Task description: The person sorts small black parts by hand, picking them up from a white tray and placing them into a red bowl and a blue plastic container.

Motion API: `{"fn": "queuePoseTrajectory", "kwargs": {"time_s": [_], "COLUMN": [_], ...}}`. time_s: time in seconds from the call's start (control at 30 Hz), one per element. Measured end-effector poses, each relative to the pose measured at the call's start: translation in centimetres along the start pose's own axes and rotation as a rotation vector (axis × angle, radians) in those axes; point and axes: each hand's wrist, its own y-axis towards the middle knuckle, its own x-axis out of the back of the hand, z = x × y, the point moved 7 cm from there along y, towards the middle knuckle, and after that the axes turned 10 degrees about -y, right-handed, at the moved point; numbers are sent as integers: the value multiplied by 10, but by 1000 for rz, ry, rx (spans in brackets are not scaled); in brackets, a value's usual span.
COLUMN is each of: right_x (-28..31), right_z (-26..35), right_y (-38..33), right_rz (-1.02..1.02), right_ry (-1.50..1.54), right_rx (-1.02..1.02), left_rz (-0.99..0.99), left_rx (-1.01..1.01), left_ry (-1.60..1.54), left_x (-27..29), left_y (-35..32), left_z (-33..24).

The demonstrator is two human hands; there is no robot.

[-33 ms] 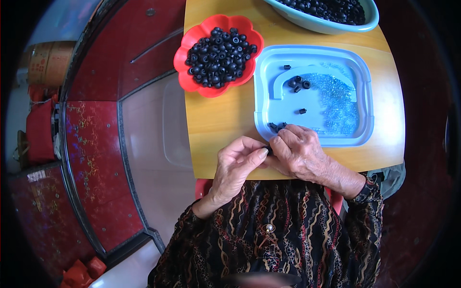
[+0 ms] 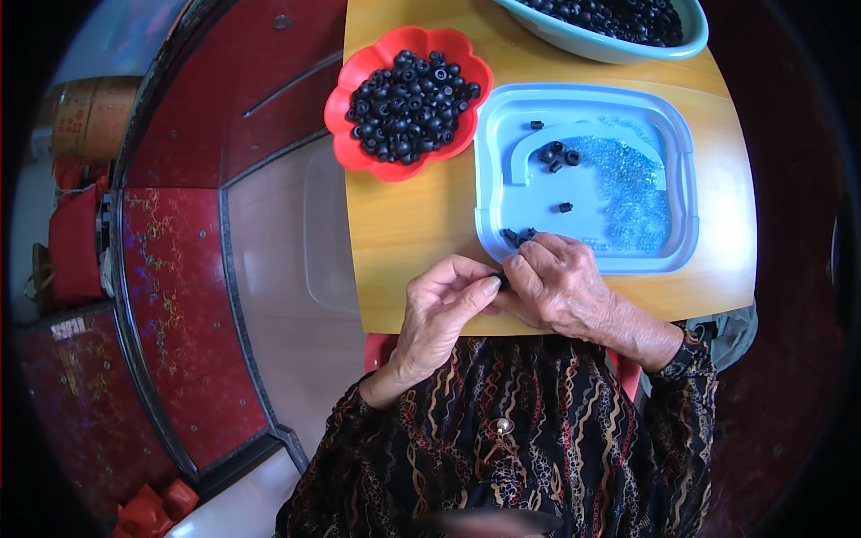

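While left fingers (image 2: 468, 300) and right fingers (image 2: 526, 276) pinch a black part (image 2: 501, 280), its long axis is hidden.

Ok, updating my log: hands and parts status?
Left hand pinching small black piece; right hand curled beside it, grip hidden. Loose black pieces in blue tray. No obstruction visible.

The yellow wood-grained counter (image 2: 421, 215) looks glossy. The red scalloped bowl (image 2: 339, 108) and pale-blue rectangular tray (image 2: 538, 197) are smooth plastic, the small black plastic-looking pieces (image 2: 408, 108) mostly matt, the clear bluish beads (image 2: 637, 193) glassy.
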Motion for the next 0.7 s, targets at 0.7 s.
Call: {"fn": "queuePoseTrajectory", "kwargs": {"time_s": [0.7], "right_x": [-4], "right_z": [4], "right_y": [-2], "right_rz": [-2], "right_ry": [-63], "right_rx": [19], "left_rz": [12], "left_rx": [-119], "left_ry": [-121], "left_x": [-3], "left_y": [1], "left_z": [1]}}
